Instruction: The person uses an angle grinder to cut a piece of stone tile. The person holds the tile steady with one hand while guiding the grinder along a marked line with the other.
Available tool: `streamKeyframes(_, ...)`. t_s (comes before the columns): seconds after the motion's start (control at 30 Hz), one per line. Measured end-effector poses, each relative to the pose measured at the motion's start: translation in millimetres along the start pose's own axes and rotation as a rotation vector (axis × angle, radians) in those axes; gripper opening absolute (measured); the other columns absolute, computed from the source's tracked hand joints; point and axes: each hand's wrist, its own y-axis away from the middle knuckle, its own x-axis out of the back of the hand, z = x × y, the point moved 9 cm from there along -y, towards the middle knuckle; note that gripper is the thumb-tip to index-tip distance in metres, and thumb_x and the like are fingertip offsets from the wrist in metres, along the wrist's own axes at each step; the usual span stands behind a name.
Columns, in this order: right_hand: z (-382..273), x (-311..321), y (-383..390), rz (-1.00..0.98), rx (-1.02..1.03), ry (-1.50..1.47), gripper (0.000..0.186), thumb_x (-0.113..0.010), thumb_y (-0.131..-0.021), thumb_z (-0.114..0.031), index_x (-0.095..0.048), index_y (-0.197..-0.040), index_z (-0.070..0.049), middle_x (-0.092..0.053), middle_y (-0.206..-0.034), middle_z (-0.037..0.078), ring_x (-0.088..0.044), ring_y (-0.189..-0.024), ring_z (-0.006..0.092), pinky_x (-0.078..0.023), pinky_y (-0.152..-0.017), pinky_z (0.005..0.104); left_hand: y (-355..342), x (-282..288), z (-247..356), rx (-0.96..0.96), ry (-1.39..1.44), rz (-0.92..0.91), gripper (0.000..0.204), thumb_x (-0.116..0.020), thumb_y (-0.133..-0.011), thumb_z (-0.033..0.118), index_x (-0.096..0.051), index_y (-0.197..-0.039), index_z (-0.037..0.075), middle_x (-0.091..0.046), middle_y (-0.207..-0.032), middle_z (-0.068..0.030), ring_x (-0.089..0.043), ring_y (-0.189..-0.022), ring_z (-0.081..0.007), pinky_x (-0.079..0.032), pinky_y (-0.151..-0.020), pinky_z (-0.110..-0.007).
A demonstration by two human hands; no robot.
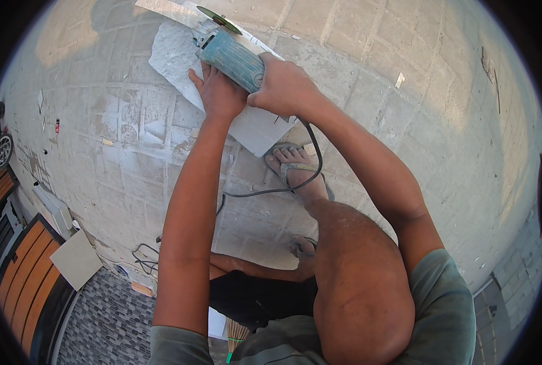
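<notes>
A blue-green angle grinder (231, 62) is held in both hands at the top of the head view. Its thin disc (220, 20) stands over the edge of a pale grey, dusty tile (172, 53) on the ground. My right hand (285, 85) is closed round the rear of the grinder's body, where the black cord (319, 152) trails away. Against the near side of the body is my left hand (220, 94), one digit sticking out to the left. The grinder hides its other fingertips. Past the disc lies a narrow pale strip (161, 8).
My sandalled foot (294, 165) is planted close to the tile's near edge, with the cord running across it. At the lower left, a square tile (76, 258) leans by orange slatted panels (28, 267). A stick broom (237, 333) lies beside my body. White dust covers the paving (131, 131).
</notes>
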Motion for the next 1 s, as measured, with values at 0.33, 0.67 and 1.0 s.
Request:
streamKeyframes(0.33,3,-2,2,0.009,0.008,0.003,0.079,-0.080,-0.069,-0.032,-0.056,-0.132,0.008,-0.073,-0.102,0.030,-0.072,-0.101,0.0443,-0.058,-0.092,0.0482,-1,-1,-1,0.013,-0.007,-0.021,0.086,-0.077,-0.082,0.038,-0.043,-0.156,0.012,-0.044,-0.161,-0.0127,-0.024,-0.157,-0.0410,0.000,-0.123,-0.072)
streamKeyframes(0.67,6,-1,7,0.011,-0.015,0.007,0.078,-0.079,-0.069,-0.032,-0.056,-0.131,0.008,-0.073,-0.099,0.028,-0.072,-0.099,0.0434,-0.058,-0.090,0.0465,0,4,6,0.007,-0.050,-0.008,0.075,-0.074,-0.086,0.037,-0.049,-0.153,0.013,-0.046,-0.156,-0.0150,-0.026,-0.156,-0.0390,-0.003,-0.122,-0.071)
streamKeyframes(1.0,19,20,39,0.107,0.006,-0.257,0.079,-0.081,-0.068,-0.030,-0.056,-0.132,0.010,-0.072,-0.108,0.031,-0.072,-0.104,0.0438,-0.057,-0.093,0.0462,2,14,8,0.032,0.078,0.039,0.110,-0.083,-0.073,0.062,-0.038,-0.162,0.016,-0.033,-0.170,-0.0144,-0.015,-0.161,-0.0393,0.001,-0.123,-0.072)
